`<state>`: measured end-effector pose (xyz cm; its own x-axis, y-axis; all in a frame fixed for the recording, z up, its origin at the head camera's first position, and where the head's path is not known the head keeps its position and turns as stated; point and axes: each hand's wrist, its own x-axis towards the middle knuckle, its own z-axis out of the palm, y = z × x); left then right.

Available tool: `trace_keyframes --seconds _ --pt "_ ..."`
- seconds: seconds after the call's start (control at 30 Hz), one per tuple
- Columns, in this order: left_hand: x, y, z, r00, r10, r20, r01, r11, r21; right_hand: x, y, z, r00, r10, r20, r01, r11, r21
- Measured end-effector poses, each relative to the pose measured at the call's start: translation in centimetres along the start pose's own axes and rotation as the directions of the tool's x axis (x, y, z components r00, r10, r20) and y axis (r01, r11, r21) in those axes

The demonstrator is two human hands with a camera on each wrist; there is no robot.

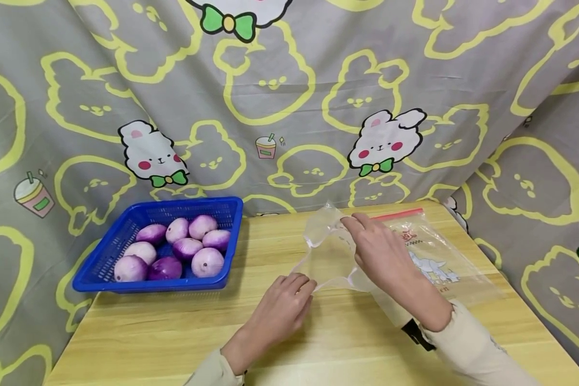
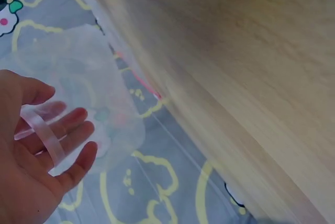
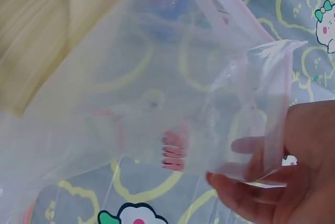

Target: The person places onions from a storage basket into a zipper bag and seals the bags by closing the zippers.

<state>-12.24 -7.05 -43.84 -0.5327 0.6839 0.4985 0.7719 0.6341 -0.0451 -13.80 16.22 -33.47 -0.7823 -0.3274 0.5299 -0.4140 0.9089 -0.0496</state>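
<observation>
Spreading the mouth of a clear bag (image 1: 329,262) over the tabletop (image 1: 318,343), right of centre and toward its far edge.

Hooking the near rim with curled fingers of the left hand (image 1: 287,298); pinching the rim's right side with the right hand (image 1: 385,249). Working beside a printed bag (image 1: 429,266) laid flat toward the far right corner, well apart from the blue basket (image 1: 188,283) of purple onions (image 1: 187,249) near the far left corner. Seems mid-opening, already gaping; probably calls next for widening evenly, without tearing.
</observation>
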Motion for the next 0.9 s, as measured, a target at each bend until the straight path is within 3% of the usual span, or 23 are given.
trace_keyframes --seconds 0.23,0.37,0.53,0.73,0.8,0.9 --pt "-0.9 -2.0 -0.3 0.996 -0.082 -0.031 0.081 0.996 -0.023 0.2 0.6 0.1 0.997 -0.023 -0.08 0.02 0.999 -0.04" --pt "-1.0 -3.2 -0.5 0.995 -0.098 -0.024 0.097 0.994 -0.056 0.2 1.0 0.3 0.991 -0.106 -0.077 0.105 0.994 -0.008" --pt "-0.9 -4.4 -0.2 0.989 -0.144 -0.024 0.141 0.985 -0.099 0.2 1.1 0.8 0.981 -0.192 0.025 0.186 0.969 0.165" --pt "-0.2 -5.0 -0.3 0.991 -0.129 -0.044 0.121 0.982 -0.144 0.6 1.3 0.8 0.971 -0.191 0.14 0.142 0.943 0.301" --pt "0.0 -5.1 -0.2 0.993 -0.113 -0.037 0.106 0.983 -0.15 0.7 1.3 0.7 0.958 -0.193 0.21 0.11 0.929 0.353" --pt "0.0 -5.3 0.2 0.994 -0.108 -0.023 0.103 0.983 -0.154 1.1 1.3 0.7 0.922 -0.205 0.329 0.052 0.906 0.42"
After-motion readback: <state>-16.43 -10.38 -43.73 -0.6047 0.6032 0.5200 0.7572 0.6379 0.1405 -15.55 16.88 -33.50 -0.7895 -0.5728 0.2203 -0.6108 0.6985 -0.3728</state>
